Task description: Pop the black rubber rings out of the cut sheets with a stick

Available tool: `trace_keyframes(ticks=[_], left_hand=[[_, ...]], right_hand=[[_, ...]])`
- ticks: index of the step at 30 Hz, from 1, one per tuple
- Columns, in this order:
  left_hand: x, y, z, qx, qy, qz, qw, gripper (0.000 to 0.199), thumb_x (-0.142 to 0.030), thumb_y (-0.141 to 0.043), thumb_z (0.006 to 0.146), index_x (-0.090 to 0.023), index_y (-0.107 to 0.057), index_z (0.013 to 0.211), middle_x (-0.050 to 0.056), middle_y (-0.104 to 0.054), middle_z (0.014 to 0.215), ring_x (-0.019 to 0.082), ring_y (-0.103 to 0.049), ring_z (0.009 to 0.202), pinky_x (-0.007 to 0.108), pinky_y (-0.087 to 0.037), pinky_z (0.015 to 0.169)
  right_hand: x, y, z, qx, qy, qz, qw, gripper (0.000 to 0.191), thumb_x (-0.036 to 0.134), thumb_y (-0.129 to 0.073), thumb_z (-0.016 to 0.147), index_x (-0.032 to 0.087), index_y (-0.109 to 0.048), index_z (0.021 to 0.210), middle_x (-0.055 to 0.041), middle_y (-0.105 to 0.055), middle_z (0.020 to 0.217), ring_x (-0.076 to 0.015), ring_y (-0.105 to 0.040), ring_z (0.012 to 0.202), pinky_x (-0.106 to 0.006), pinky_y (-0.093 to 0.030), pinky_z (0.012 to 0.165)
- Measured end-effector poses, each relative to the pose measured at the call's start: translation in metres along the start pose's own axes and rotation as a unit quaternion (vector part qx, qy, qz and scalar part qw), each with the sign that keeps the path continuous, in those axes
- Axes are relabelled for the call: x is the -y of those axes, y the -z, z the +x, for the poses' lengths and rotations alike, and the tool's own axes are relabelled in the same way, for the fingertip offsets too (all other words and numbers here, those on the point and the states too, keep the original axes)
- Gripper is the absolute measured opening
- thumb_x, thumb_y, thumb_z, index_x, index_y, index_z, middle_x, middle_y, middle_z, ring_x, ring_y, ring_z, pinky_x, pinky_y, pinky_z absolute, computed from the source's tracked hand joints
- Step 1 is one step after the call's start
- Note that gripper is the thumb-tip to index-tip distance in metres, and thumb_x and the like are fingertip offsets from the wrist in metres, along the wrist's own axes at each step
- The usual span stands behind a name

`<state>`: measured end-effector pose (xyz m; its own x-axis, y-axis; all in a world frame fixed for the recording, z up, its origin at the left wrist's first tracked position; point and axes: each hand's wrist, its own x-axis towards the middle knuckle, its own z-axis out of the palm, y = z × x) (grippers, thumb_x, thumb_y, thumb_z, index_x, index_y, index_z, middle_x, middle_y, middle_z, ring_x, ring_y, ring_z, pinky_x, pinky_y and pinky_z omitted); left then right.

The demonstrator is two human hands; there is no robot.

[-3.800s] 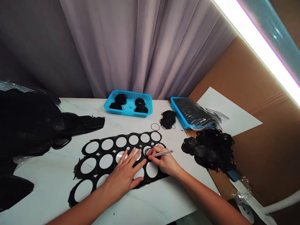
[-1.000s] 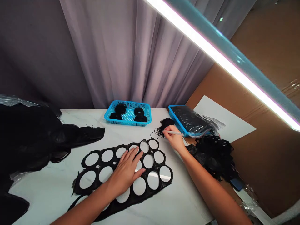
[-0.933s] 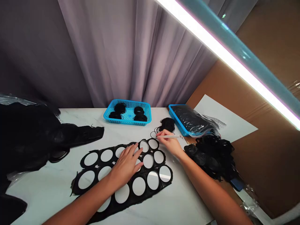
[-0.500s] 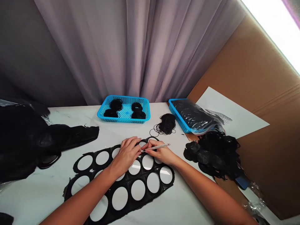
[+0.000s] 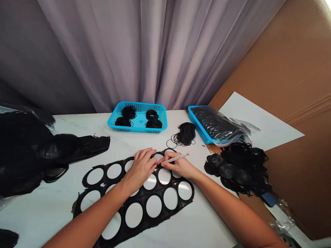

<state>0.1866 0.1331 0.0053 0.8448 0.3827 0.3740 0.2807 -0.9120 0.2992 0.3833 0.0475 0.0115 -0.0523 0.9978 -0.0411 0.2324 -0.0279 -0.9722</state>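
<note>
A black rubber-like sheet (image 5: pixel 143 196) with rows of large round holes lies flat on the white table. My left hand (image 5: pixel 141 167) rests on its far part, fingers bent and close together, the fingertips closed on the strip between holes. My right hand (image 5: pixel 178 165) grips a slim white pen-like tool (image 5: pixel 178 158), tilted up to the right. The tool's tip meets the sheet beside my left fingertips; its exact end is too small to make out. Just beyond the hands sits a loose heap of thin black rings (image 5: pixel 186 134).
A blue basket (image 5: pixel 137 130) at the back holds several bundles of black rings. Another blue basket (image 5: pixel 200 129) carries a filled clear bag (image 5: pixel 219 124). Black round pieces (image 5: pixel 238 168) pile up on the right, by a cardboard wall (image 5: pixel 284 79). Black sheeting (image 5: pixel 26 155) lies left.
The view has shifted slightly, so most things sit a little to the right. My right hand has moved very little; the tool still points at the sheet by my left fingertips.
</note>
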Motion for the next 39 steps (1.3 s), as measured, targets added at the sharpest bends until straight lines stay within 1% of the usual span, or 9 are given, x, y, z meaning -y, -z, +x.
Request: trace_keyframes(ticks=[5,20,26,29,32,34,36,37,39], left_hand=[[0.0,0.0,0.0,-0.001,-0.001,0.002,1.0,0.013,-0.008,-0.052,0.093,-0.019,-0.059,0.089,0.011,-0.057,0.13,0.03,-0.046,0.129,0.05,-0.042,0.102],[0.0,0.001,0.0,-0.008,0.001,-0.008,1.0,0.014,-0.01,-0.049,0.094,-0.019,-0.059,0.09,0.012,-0.057,0.129,0.029,-0.047,0.129,0.051,-0.041,0.102],[0.0,-0.002,-0.001,-0.008,0.005,-0.011,1.0,0.013,-0.009,-0.052,0.093,-0.019,-0.058,0.088,0.012,-0.057,0.128,0.03,-0.047,0.129,0.05,-0.041,0.102],[0.0,-0.002,0.001,-0.008,0.009,-0.014,1.0,0.014,-0.009,-0.051,0.092,-0.021,-0.058,0.089,0.01,-0.058,0.129,0.029,-0.047,0.129,0.049,-0.041,0.103],[0.005,0.006,0.001,-0.016,0.025,-0.012,0.999,0.013,-0.012,-0.053,0.092,-0.021,-0.056,0.1,0.012,-0.053,0.135,0.029,-0.047,0.13,0.049,-0.043,0.102],[0.008,0.016,-0.007,-0.026,0.053,-0.004,0.998,0.016,-0.016,-0.052,0.093,-0.02,-0.054,0.107,0.014,-0.048,0.139,0.031,-0.047,0.129,0.05,-0.046,0.1],[0.009,0.024,-0.024,-0.026,0.078,0.009,0.997,0.016,-0.022,-0.05,0.094,-0.02,-0.055,0.11,0.015,-0.047,0.14,0.032,-0.049,0.128,0.05,-0.048,0.099],[0.007,0.026,-0.035,-0.017,0.082,0.015,0.996,0.018,-0.024,-0.049,0.095,-0.02,-0.056,0.112,0.014,-0.048,0.14,0.031,-0.05,0.128,0.049,-0.048,0.1],[0.0,0.025,-0.059,0.001,0.061,0.031,0.998,0.028,-0.028,-0.049,0.097,-0.02,-0.055,0.124,0.013,-0.049,0.144,0.03,-0.05,0.131,0.047,-0.047,0.104]], right_hand=[[0.0,-0.001,0.0,0.001,0.002,0.01,1.0,0.024,0.033,-0.067,0.086,0.022,-0.051,0.072,-0.0063,-0.074,0.098,-0.023,-0.068,0.093,-0.036,-0.051,0.081],[-0.001,-0.004,-0.001,-0.017,-0.002,0.013,1.0,0.027,0.035,-0.068,0.085,0.023,-0.049,0.07,-0.005,-0.075,0.095,-0.0226,-0.069,0.092,-0.034,-0.051,0.077],[-0.002,-0.006,-0.002,-0.021,0.017,-0.038,0.999,0.025,0.031,-0.064,0.088,0.023,-0.048,0.071,-0.0043,-0.074,0.094,-0.0216,-0.067,0.09,-0.033,-0.05,0.076],[-0.003,-0.008,-0.003,-0.045,0.044,-0.079,0.995,0.025,0.03,-0.06,0.091,0.023,-0.047,0.07,-0.0038,-0.073,0.092,-0.0208,-0.066,0.088,-0.033,-0.049,0.076],[-0.004,-0.008,-0.006,-0.101,0.055,-0.091,0.989,0.023,0.031,-0.058,0.092,0.023,-0.05,0.071,-0.0038,-0.073,0.093,-0.0202,-0.067,0.087,-0.032,-0.049,0.076],[-0.002,-0.006,-0.008,-0.151,0.051,-0.09,0.983,0.021,0.032,-0.058,0.091,0.023,-0.053,0.073,-0.0046,-0.073,0.095,-0.0206,-0.067,0.086,-0.032,-0.049,0.074],[0.003,-0.006,-0.008,-0.177,0.058,-0.094,0.978,0.02,0.033,-0.06,0.09,0.023,-0.055,0.073,-0.0061,-0.073,0.099,-0.022,-0.067,0.089,-0.033,-0.049,0.074],[0.006,-0.007,-0.007,-0.172,0.065,-0.097,0.978,0.02,0.032,-0.061,0.09,0.023,-0.055,0.072,-0.0066,-0.073,0.1,-0.0227,-0.067,0.091,-0.034,-0.049,0.076],[0.012,-0.012,-0.002,-0.123,0.082,-0.092,0.985,0.021,0.03,-0.064,0.088,0.022,-0.055,0.07,-0.0068,-0.072,0.098,-0.0236,-0.066,0.096,-0.035,-0.049,0.081]])
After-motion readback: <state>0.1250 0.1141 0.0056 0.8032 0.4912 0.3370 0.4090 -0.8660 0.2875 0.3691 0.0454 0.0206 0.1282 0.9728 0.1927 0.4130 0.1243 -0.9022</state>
